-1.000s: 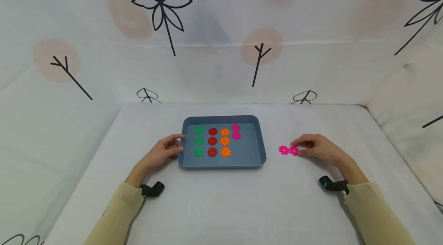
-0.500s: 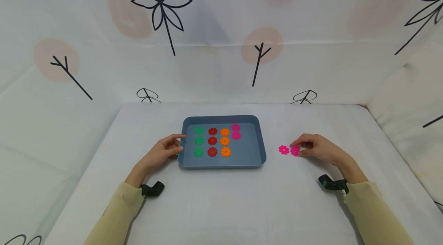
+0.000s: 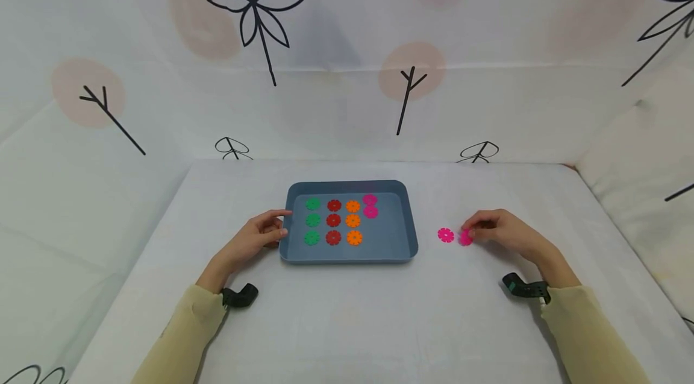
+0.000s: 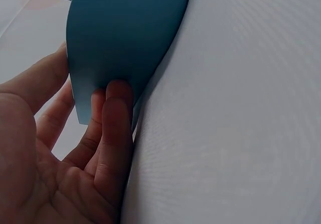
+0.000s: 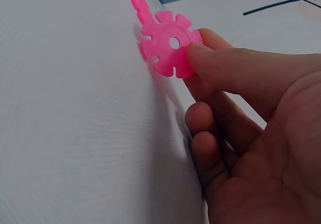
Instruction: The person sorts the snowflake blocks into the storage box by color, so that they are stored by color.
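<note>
My right hand [image 3: 501, 232] pinches a pink notched disc [image 5: 168, 40] between thumb and fingers, holding it tilted just above the table. Another pink notched disc [image 3: 446, 235] lies flat on the cloth to its left. A blue-grey tray [image 3: 393, 239] stands left of these, and its left rim is held by my left hand [image 3: 252, 236]. In the left wrist view, fingers [image 4: 116, 128] press against the tray's outer wall. Inside the tray lie columns of green discs [image 3: 312, 220], red discs [image 3: 333, 220] and orange discs [image 3: 353, 220]. Two pink discs [image 3: 370, 211] sit at its upper right.
A white cloth [image 3: 347, 317] covers the table. Behind it rises a white fabric backdrop [image 3: 325, 113] with printed plant drawings, and similar fabric hangs at both sides. Each wrist wears a black camera [image 3: 241, 296].
My right hand has drawn its pink disc slightly right, away from the other loose one, and the disc is now tilted up. The left hand and the tray have stayed in place.
</note>
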`<state>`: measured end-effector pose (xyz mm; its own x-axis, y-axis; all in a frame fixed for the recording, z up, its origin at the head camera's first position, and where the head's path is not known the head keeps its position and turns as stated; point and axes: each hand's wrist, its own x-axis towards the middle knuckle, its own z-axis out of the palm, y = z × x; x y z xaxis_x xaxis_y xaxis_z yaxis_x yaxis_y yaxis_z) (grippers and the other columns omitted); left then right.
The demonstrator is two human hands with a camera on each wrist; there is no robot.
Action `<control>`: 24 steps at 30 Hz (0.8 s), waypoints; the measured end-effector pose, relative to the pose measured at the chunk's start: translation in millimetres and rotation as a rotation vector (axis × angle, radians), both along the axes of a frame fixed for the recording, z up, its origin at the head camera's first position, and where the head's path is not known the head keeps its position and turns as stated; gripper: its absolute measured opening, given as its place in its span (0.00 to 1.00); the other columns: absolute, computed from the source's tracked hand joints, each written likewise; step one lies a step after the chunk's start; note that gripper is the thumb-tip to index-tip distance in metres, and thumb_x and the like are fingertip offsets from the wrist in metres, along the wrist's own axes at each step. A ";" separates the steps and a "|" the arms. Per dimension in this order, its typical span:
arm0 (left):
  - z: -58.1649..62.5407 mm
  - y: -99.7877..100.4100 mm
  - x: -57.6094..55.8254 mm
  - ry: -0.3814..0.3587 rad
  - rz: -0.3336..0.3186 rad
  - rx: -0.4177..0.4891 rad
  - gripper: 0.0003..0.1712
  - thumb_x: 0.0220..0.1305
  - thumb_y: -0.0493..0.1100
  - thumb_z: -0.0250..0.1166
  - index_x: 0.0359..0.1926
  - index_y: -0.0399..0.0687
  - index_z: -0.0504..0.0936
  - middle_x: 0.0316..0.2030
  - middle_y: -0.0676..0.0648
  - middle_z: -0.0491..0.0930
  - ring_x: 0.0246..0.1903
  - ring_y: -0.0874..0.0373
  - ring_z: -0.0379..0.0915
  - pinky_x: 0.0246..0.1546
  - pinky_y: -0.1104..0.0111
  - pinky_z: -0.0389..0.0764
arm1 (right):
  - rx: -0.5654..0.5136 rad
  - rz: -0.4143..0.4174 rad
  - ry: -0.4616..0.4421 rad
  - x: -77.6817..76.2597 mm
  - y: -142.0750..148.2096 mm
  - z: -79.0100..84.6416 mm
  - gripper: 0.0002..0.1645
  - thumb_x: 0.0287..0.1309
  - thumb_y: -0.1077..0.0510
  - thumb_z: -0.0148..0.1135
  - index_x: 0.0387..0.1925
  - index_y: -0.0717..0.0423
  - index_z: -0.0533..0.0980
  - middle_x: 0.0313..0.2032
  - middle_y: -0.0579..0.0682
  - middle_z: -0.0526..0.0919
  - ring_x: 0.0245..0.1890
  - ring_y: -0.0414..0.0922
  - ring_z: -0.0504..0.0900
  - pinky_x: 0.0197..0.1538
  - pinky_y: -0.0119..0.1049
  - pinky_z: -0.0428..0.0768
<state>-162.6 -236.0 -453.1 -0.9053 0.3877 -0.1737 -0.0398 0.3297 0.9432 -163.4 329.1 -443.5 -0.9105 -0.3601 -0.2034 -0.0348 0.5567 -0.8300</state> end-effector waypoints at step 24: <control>-2.1 -1.1 -1.7 -0.002 -0.002 0.003 0.30 0.70 0.46 0.65 0.69 0.44 0.69 0.44 0.41 0.73 0.39 0.56 0.74 0.42 0.66 0.80 | 0.018 -0.022 0.002 -27.0 -39.9 31.9 0.16 0.66 0.58 0.63 0.53 0.61 0.80 0.44 0.58 0.81 0.38 0.54 0.83 0.44 0.42 0.82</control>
<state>-164.3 -237.1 -455.3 -0.9040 0.3904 -0.1745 -0.0409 0.3272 0.9441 -190.4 289.2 -411.7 -0.9184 -0.3368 -0.2075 -0.0245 0.5719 -0.8199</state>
